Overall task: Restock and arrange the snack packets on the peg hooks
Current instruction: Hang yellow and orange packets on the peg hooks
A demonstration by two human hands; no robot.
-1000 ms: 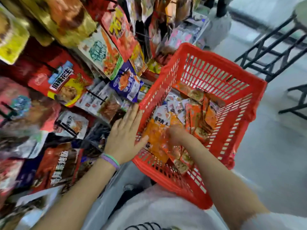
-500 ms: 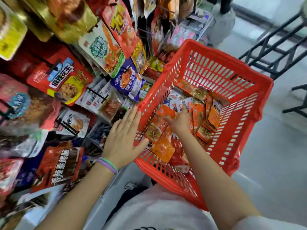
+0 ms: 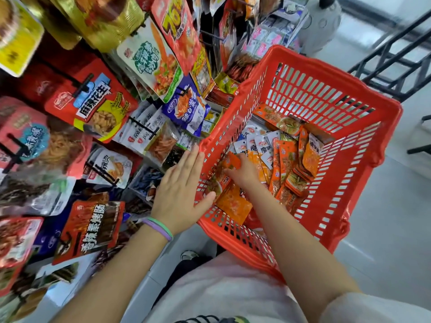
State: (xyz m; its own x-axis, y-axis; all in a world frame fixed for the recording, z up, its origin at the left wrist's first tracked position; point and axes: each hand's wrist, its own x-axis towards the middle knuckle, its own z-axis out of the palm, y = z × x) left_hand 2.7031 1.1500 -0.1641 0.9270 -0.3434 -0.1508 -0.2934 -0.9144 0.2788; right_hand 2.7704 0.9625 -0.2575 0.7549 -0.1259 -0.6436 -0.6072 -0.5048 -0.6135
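Left hand (image 3: 179,190) lies flat and open against the basket (image 3: 349,94) wall, seemingly to steady it; right hand (image 3: 245,172) reaches among the orange packets (image 3: 234,205) inside, its grip hidden from me, likely picking one for the hooks (image 3: 140,123) beside

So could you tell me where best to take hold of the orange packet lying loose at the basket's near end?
Probably pinch the orange packet by its flat edge from above; it lies flat in the red basket, just beside the right hand.
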